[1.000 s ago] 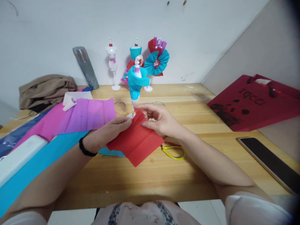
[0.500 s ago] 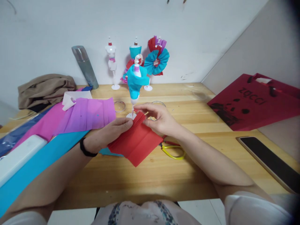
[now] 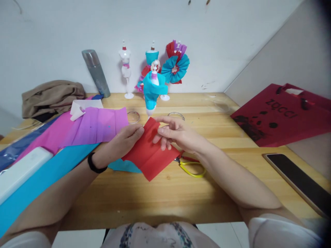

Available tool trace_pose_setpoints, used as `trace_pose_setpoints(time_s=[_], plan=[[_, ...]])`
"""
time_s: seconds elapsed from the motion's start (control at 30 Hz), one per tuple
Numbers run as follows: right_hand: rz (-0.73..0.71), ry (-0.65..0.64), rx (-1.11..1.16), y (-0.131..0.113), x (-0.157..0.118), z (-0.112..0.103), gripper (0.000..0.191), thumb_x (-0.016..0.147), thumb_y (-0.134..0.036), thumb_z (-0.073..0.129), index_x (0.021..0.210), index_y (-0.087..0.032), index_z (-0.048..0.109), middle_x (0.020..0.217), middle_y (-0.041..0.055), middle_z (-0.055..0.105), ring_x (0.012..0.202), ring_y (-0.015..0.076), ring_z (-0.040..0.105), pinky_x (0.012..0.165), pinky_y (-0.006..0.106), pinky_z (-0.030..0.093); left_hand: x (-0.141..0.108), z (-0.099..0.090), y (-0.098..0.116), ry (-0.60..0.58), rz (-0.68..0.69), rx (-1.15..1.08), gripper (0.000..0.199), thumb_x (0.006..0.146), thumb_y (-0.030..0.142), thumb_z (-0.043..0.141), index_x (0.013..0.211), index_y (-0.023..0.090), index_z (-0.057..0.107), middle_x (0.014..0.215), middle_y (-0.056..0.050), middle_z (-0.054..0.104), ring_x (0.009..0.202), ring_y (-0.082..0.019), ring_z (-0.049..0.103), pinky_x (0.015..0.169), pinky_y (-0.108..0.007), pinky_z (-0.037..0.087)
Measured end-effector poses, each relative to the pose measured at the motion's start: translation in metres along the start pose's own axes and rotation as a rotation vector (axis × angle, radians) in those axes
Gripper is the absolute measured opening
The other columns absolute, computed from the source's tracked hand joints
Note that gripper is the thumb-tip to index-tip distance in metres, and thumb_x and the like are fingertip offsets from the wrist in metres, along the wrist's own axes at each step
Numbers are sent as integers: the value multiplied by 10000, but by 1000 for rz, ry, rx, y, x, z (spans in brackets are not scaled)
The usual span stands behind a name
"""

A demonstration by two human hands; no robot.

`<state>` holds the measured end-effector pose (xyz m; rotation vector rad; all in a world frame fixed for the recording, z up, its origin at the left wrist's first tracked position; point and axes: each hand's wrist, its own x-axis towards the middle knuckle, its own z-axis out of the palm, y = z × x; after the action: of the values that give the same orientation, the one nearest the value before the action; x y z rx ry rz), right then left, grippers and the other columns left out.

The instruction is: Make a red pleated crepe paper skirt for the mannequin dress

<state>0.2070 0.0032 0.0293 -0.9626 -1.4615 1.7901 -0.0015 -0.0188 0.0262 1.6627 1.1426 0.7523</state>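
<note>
A creased sheet of red crepe paper [image 3: 150, 158] is in front of me, its top corner pointing away. My left hand [image 3: 128, 136] is closed on its left edge, thumb on top. At its upper right edge is my right hand [image 3: 174, 132], open, with the fingers loosely spread against the sheet. Just beyond the paper stands a small dress-form stand [image 3: 152, 90] draped in blue crepe paper; the red sheet hides its foot. Scissors with yellow and red handles [image 3: 192, 169] lie partly under my right forearm. A blue paper piece [image 3: 122, 166] shows below the red sheet.
Several dressed mini forms [image 3: 175, 69] stand by the wall, near a grey flask [image 3: 96, 74]. Purple crepe paper [image 3: 100, 125], a white box [image 3: 28, 168] and brown cloth [image 3: 53, 98] lie left. A red bag [image 3: 281, 117] and a phone [image 3: 297, 182] are right.
The red paper has flattened at its top, where folds were gathered between my hands. My right fingers have spread and come over the front of the sheet. The view has shifted slightly.
</note>
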Motion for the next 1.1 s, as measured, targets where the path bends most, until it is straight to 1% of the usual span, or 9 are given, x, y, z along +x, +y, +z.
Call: trace_pose_setpoints(time_s=[0.2,0.33,0.47,0.6,0.7,0.77,0.87,0.97,1.1], plan=[[4,-26,83,4,5,-4,509,692,-430,837,1066,-153,631,762,50,765,513,128,677,401,184,459,-2,1,-1,-24,80,209,393,984,479,362,747,195,495,736,-13,580,662,-145,494,587,-279,410],[-45,-37,37,6,8,-6,418,667,-482,847,839,-145,669,697,32,727,555,122,685,451,182,482,-5,4,0,23,215,399,278,982,379,384,817,209,529,840,-40,661,777,-185,597,719,-312,463],[-97,-44,-8,7,8,-8,460,700,-502,817,955,-136,705,703,39,719,618,139,696,507,210,498,-7,5,-4,53,347,612,249,998,325,347,970,198,560,982,-91,712,854,-208,651,764,-334,483],[-152,-31,-87,8,5,-6,475,692,-358,832,1095,-162,674,861,33,733,703,140,692,589,242,525,-8,4,-8,28,403,778,237,1011,290,330,985,176,536,881,-86,694,749,-200,646,653,-312,448],[-229,-2,-197,10,4,-3,408,650,-240,836,1022,-187,677,925,22,733,759,145,688,655,265,543,-8,4,-9,36,445,867,230,1019,285,328,979,173,525,803,-64,669,663,-183,614,578,-291,391],[-256,6,-249,11,5,0,335,638,-207,827,935,-192,672,896,9,730,750,144,685,657,268,545,-8,5,-8,37,480,897,235,1022,275,322,984,169,527,800,-63,665,650,-177,603,562,-288,373],[-217,-23,-230,13,5,3,281,658,-219,807,879,-186,638,782,-15,708,628,118,662,600,255,537,-8,6,-7,21,501,921,220,1010,239,333,972,168,537,816,-70,659,670,-181,598,568,-294,374],[-96,-59,-190,13,5,5,330,680,-279,811,943,-174,642,702,-20,699,558,116,665,526,229,521,-9,5,-5,-15,492,940,199,985,188,336,962,184,534,764,-45,618,632,-170,553,557,-290,361],[-17,-60,-167,12,5,5,374,662,-322,835,978,-172,701,737,-2,733,557,107,686,474,181,493,-9,4,-3,8,528,943,197,981,176,328,969,188,524,716,-25,562,596,-167,498,543,-292,340]])
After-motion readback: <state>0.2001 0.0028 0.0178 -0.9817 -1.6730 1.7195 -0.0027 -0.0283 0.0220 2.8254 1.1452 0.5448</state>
